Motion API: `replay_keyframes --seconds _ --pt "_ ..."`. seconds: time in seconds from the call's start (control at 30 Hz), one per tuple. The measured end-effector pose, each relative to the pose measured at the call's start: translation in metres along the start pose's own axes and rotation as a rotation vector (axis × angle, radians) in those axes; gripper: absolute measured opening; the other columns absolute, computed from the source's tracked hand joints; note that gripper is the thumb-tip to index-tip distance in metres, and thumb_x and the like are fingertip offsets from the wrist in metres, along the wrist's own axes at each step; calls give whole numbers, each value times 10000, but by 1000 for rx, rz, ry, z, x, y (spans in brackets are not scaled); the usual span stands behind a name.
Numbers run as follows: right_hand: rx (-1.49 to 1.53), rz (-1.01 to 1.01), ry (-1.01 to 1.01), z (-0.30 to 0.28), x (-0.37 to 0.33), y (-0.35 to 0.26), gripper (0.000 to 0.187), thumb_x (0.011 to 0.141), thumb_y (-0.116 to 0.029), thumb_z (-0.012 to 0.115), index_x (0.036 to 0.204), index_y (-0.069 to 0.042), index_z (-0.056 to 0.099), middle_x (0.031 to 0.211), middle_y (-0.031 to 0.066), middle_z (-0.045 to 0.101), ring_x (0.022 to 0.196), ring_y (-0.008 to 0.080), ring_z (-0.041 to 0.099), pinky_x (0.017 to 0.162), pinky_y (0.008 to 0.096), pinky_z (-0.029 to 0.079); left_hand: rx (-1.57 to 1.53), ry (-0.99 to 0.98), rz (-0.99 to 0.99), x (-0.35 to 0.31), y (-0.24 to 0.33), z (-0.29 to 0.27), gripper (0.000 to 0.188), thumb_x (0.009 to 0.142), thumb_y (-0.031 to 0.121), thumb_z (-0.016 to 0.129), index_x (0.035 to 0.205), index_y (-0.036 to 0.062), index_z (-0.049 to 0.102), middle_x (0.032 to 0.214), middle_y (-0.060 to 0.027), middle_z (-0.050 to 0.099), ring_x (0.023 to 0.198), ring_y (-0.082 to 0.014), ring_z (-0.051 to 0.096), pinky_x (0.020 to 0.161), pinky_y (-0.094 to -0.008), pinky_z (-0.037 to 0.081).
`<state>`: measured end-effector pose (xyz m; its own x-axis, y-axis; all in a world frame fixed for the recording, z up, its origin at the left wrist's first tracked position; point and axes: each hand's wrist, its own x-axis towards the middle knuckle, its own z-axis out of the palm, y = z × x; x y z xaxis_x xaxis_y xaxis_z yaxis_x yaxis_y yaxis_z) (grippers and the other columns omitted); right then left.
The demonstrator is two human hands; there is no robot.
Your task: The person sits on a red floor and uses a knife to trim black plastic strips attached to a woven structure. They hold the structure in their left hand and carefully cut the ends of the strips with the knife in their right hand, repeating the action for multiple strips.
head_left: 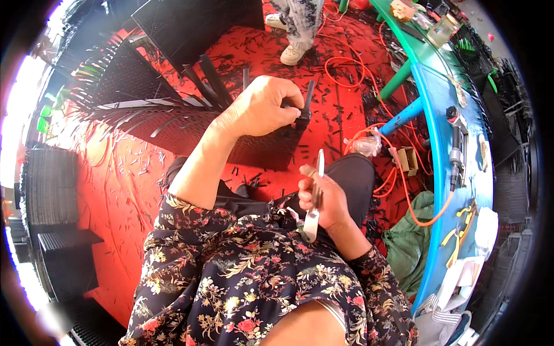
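My left hand (pixel 261 108) is closed at the top corner of a black woven panel piece (pixel 265 152), which stands in front of my knees. Its fingers curl in against the dark edge, and what exactly they pinch there is hidden. Short black uprights stick up near that hand. In front of my right thigh, my right hand (pixel 330 199) is wrapped round a slim, pale tool like a knife (pixel 312 224). One narrow end of it points up past my thumb, and the broader end comes out below the fist. The tool is apart from the panel.
Black cut strips litter the red floor (pixel 115 230). On my right, a blue table (pixel 427 254) carries a power tool (pixel 457 147) with an orange hose (pixel 411 207). A green table (pixel 404 34) adjoins it. Dark panels (pixel 196 26) stand ahead. Another person's shoe (pixel 295 53) is beyond.
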<state>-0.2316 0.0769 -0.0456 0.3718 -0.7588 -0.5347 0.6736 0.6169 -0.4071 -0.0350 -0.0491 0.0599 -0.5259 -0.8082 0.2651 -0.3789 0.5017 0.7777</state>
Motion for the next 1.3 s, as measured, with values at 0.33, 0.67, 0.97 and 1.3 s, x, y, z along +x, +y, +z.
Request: replay_keyframes --seconds 0.33,0.67,0.97,1.3 --pt "-152 44 -64 -9 -19 18 244 903 -72 444 1136 -7 473 767 73 533 612 135 491 500 252 396 12 -22 2 4 6 5 99 729 -4 596 826 -19 615 691 -51 598 632 -88 559 585 -249 448" --pt "-175 12 21 -12 -11 16 208 904 -69 447 1096 -9 499 756 79 528 587 144 480 490 268 388 -30 -20 -95 2 9 -1 109 739 -9 604 847 -17 606 741 -27 613 694 -86 566 662 -241 467" --pt "-138 27 11 -11 -5 10 204 899 -59 437 1092 -10 482 758 88 513 592 151 471 480 260 368 -16 -21 -101 0 9 -4 111 736 -21 611 846 -11 599 767 -17 607 727 -82 564 690 -239 466" --pt "-142 38 25 -12 -4 12 186 895 -53 444 1073 -15 483 753 85 505 589 159 479 469 256 370 -55 -42 -133 2 3 -6 105 753 -11 611 856 -2 598 772 2 603 723 -67 551 679 -226 457"
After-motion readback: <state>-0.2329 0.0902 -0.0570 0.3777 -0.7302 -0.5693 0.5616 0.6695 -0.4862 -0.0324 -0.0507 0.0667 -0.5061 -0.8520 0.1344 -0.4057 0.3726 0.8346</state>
